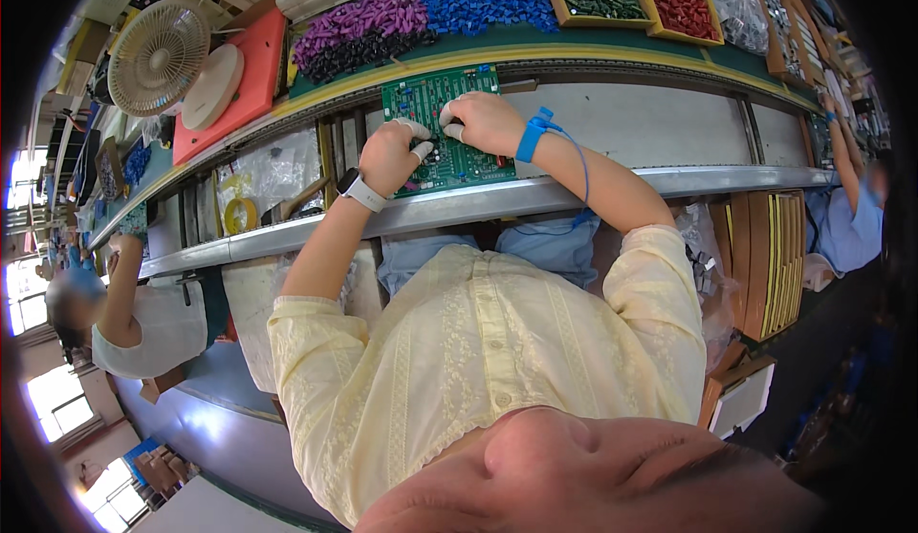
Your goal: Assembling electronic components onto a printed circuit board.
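Board [470, 158], 1, under left hand [385, 158], right hand [490, 122], fingers bent, grasp unclear; 2 boxes [604, 23] beyond

Electronics assembly workshop — circuit board [428, 103], component piles [492, 5] (co-workers [158, 327] alongside).

Over the circuit board [469, 162], the left hand [386, 155] is held near and left, the right hand [490, 124] farther and right. On the shelf [526, 42] beyond, heaps of loose components [488, 5] are spread, with two trays [602, 23] set to their right. A fan [160, 58] is stationed far left. Left of the board, a tape roll [241, 216] is laid beside a plastic bag [284, 168].
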A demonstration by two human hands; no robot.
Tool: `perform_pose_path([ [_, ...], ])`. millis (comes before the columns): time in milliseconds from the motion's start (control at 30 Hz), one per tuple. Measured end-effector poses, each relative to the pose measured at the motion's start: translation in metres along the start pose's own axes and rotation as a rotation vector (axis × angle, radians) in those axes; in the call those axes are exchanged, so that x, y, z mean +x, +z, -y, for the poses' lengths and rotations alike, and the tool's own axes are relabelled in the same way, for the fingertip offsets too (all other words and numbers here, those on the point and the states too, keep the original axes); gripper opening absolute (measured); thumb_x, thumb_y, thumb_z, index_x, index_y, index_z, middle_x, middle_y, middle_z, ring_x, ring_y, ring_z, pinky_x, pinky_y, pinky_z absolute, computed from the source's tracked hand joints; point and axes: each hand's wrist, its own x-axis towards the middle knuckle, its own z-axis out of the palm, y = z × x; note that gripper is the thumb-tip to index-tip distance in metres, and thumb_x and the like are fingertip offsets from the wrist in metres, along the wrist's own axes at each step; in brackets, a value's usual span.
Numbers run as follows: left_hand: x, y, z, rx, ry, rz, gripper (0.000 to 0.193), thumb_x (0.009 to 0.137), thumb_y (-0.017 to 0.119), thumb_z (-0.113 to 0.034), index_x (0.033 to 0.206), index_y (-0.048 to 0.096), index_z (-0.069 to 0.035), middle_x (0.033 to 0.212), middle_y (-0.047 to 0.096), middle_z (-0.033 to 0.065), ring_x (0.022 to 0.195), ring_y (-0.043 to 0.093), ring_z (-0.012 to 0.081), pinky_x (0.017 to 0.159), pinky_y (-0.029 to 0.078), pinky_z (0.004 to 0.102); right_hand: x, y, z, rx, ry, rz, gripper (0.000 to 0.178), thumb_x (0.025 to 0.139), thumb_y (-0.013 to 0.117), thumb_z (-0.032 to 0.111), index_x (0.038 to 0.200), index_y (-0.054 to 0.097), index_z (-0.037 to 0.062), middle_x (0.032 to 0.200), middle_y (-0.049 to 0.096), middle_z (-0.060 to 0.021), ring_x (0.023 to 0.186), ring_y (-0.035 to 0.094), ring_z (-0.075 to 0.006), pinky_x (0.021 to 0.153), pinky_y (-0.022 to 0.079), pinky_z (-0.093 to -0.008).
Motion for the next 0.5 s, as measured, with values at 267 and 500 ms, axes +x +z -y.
perform_pose_path([
  [267,-0.0057,0.0049,-0.0034,0.057,0.018,-0.042,0.014,0.07,0.065,-0.01,0.083,0.063,-0.005,0.083,0.061,0.0107,0.081,0.056,0.0293,0.072,0.046,0.0367,-0.0002,0.0025,0.0002,-0.035,-0.036,-0.032,0.013,0.071,0.061,0.013,0.082,0.062,0.0066,0.082,0.063,-0.011,0.083,0.057,-0.0288,0.073,0.045,-0.0402],
  [500,-0.0077,0.0054,-0.0066,0.105,0.029,-0.058,0.013,0.071,0.064,-0.014,0.081,0.065,-0.006,0.077,0.06,0.0122,0.076,0.056,0.0293,0.069,0.047,0.0378,-0.0005,0.0001,-0.0003,-0.015,-0.003,0.001,0.013,0.071,0.061,0.013,0.082,0.062,0.0064,0.083,0.062,-0.0107,0.084,0.057,-0.0281,0.073,0.045,-0.0402],
])
